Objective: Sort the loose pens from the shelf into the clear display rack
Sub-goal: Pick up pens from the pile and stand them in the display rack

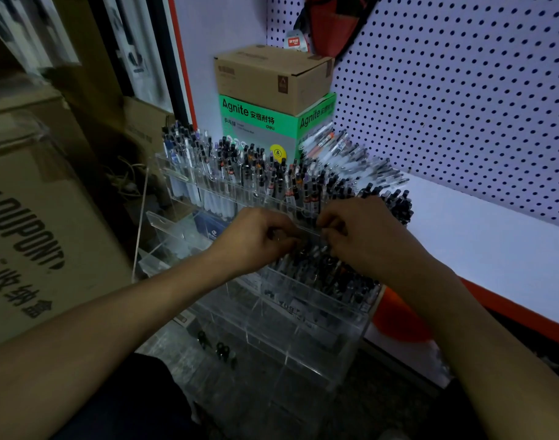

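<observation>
At the middle tier of the clear display rack (303, 315), I have the left hand (256, 239) and right hand (360, 233) close together, fingers curled over a clear pen (308, 229) pinched between them. Upright pens (240, 173) fill the upper tier. Loose pens (344, 154) lie heaped on the white shelf (478, 236) beside the green Agnite box (259, 122).

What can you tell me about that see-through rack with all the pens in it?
The clear stepped plastic display rack rises in tiers, each split by transparent walls into compartments. It stands upright against the lit white shelf. The top and middle tiers are packed with mostly upright dark-capped pens; the lowest compartments hold only a few small dark items. Some left compartments look empty. The left hand and the right hand work at the middle tier, fingers curled among the pens there.
</observation>
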Demonstrator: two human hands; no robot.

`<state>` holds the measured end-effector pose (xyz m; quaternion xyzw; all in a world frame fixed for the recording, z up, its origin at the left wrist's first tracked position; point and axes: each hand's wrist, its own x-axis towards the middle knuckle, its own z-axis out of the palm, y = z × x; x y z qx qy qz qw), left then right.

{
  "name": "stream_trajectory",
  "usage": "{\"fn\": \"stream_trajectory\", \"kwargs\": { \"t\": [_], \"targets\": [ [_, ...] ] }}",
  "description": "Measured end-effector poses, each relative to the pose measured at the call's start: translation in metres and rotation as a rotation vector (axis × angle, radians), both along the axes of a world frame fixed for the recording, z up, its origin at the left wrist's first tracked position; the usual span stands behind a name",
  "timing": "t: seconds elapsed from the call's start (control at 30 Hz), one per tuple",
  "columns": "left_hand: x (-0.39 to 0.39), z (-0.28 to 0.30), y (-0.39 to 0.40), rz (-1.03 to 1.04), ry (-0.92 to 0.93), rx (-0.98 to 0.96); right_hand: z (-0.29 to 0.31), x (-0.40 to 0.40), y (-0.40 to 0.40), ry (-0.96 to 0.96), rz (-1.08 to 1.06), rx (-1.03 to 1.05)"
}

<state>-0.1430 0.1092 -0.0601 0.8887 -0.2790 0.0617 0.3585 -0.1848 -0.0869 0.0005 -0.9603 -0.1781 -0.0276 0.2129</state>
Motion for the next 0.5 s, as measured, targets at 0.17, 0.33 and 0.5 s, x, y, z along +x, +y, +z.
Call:
{"fn": "stream_trajectory", "kwargs": {
  "t": [0.17,0.33,0.5],
  "targets": [
    [0.002,-0.004,0.011,0.062,0.106,0.085,-0.002,0.000,-0.004,0.010,0.014,-0.019],
    [-0.001,-0.008,0.013,0.060,0.149,0.091,-0.005,-0.004,-0.005,0.031,0.051,-0.022],
    [-0.013,0.009,0.018,0.044,0.157,-0.007,0.005,-0.009,-0.008,-0.053,0.065,0.126]
  ]
}}
